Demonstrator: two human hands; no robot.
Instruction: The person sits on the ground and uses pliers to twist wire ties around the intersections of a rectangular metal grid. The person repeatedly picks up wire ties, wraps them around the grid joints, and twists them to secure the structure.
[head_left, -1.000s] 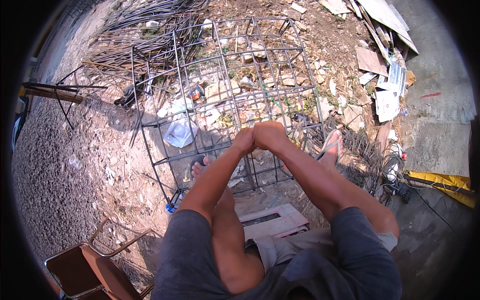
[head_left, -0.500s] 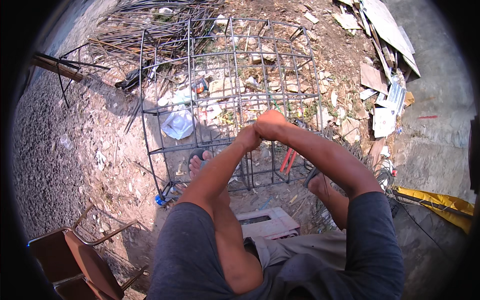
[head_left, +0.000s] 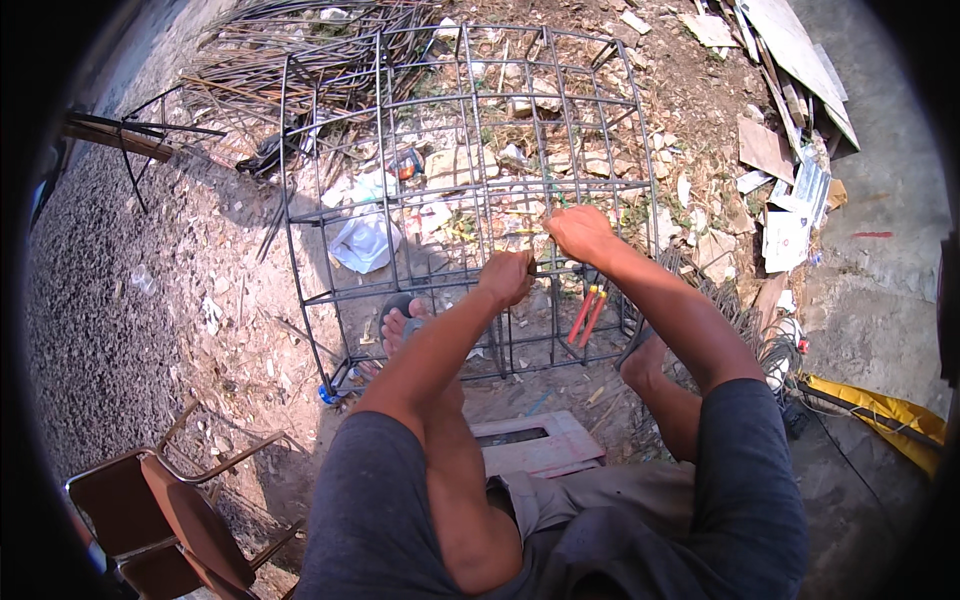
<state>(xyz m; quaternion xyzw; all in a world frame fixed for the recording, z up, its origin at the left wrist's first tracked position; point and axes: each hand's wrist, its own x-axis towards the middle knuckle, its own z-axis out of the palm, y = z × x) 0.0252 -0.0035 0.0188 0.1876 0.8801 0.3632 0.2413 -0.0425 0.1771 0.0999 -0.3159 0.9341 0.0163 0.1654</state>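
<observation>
A cage of dark steel rebar (head_left: pixel 388 150) stands on the ground before me, its bars crossing in a grid. My left hand (head_left: pixel 508 278) is closed at its near side, by a crossing of bars; what lies in its fingers is hidden. Slightly farther away and to the right, my right hand (head_left: pixel 582 235) is also closed, over the cage's middle bars, and I cannot make out what it grips. A pair of red-handled pliers (head_left: pixel 588 315) hangs at the near bars just below my right hand, touched by neither hand.
Behind the cage lies a heap of loose rebar (head_left: pixel 300 65). White plastic (head_left: pixel 365 243) and rubble litter the ground. Brown chairs (head_left: pixel 190 520) lie at the lower left. Boards (head_left: pixel 800 75) and a yellow sheet (head_left: pixel 880 408) are on the right. A flat panel (head_left: pixel 570 450) lies near my legs.
My hands were together and are now apart: the right has moved away and to the right, the left stays close to the near bars. The red-handled pliers show more fully.
</observation>
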